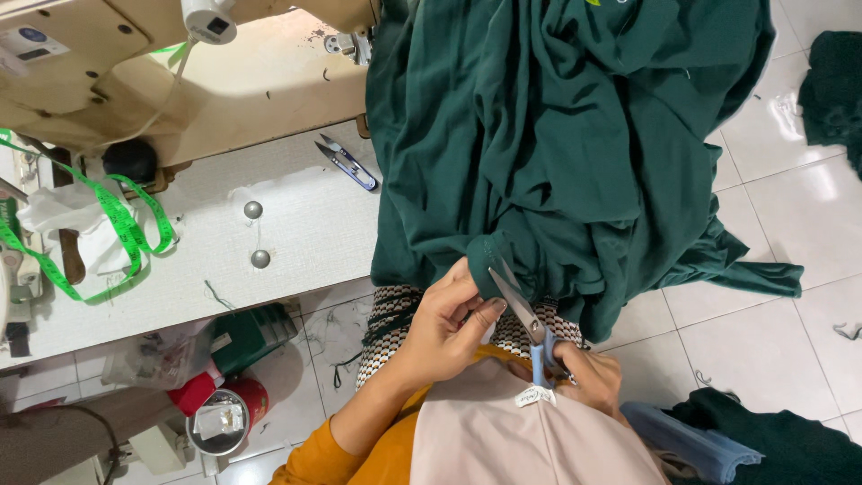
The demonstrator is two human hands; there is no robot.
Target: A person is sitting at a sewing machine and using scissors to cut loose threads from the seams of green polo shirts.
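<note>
Pink cloth [530,436] half hides the right hand [588,377] gripping scissors [521,310]; left hand [449,323] pinches green fabric [557,153].

A white sewing table [296,224] fills the upper left, with a beige sewing machine [117,63] standing on it. The floor [799,207] is glossy white tile that reflects bright light, littered with thread scraps. Under the table's edge sit a green box [251,337] and a red tin [229,413].
</note>
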